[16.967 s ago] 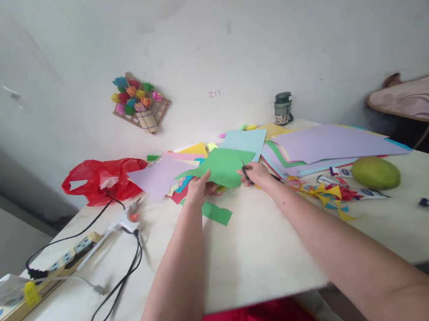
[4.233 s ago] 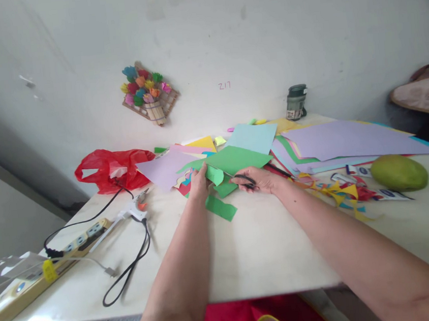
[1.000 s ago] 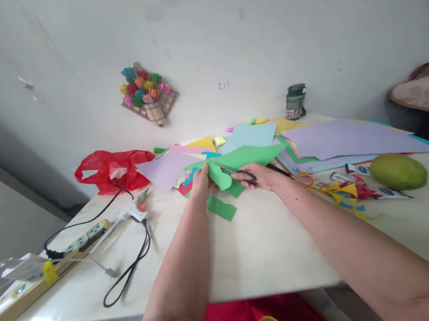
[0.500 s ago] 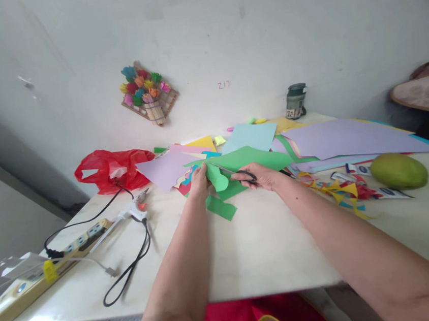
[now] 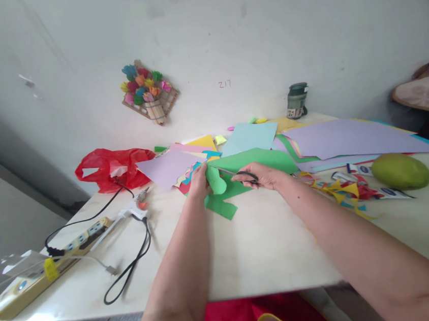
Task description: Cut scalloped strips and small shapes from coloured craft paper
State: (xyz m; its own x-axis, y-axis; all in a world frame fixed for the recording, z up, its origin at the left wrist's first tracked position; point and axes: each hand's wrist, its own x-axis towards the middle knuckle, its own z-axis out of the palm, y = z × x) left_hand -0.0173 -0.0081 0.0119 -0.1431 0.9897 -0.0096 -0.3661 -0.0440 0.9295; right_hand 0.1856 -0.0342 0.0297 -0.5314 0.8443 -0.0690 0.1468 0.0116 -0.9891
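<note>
My left hand (image 5: 200,179) pinches a light green paper piece (image 5: 216,180) with a rounded, curling lower edge. My right hand (image 5: 260,175) is closed around the black handles of a pair of scissors (image 5: 247,176). The scissors' blades point left, at the upper edge of the green piece; whether they touch it I cannot tell. Behind the scissors lies a large green sheet (image 5: 264,158). Below the held piece, a darker green offcut (image 5: 223,208) rests on the table. Layered wavy-edged paper strips (image 5: 185,176) lie just left of my left hand.
A glue gun (image 5: 137,207) and power strip (image 5: 56,264) with cords lie left, before a red plastic bag (image 5: 111,166). Coloured sheets (image 5: 350,136), paper scraps (image 5: 342,190), glue tubes and a green fruit (image 5: 400,171) are on the right. A dark bottle (image 5: 297,100) stands behind.
The large green sheet has settled lower, and its narrow tip no longer reaches across above my left hand. The held green piece has tilted slightly. Both hands stay nearly in place.
</note>
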